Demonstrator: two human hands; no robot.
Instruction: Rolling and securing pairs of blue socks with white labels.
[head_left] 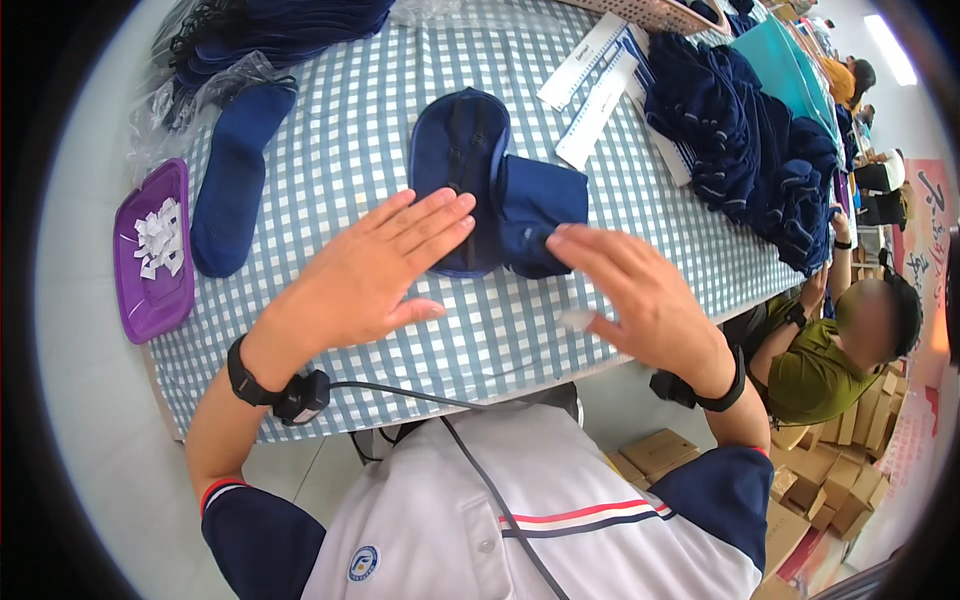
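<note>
A surface (400,110) covered in a blue-and-white checked cloth fills most of the head view and curves away toward the top. Along its right side lies a long heap of dark navy socks (750,150), and at the upper left corner another stack of navy socks sits in clear plastic bags (230,40). A person in an olive green shirt (815,370) sits at the right edge of the surface, with stacked brown cardboard boxes (830,480) on the floor below. A single navy sock (235,175) lies flat at the left, just beside a purple tray (150,290) that holds small white paper tags (158,238). White printed paper strips (595,75) lie near the top centre. In the middle of the surface rests a navy sock on an oval form (462,170), its folded part (540,215) spread to the right. The left hand (375,275) hovers flat over the near end of this sock, fingers stretched out and released, grasping nothing, the fingertips reaching its lower left edge. The right hand (645,295) is likewise flat and released, its fingertips just at the folded part; something small and pale lies under the palm, too blurred to tell. Both wrists wear black bands.
</note>
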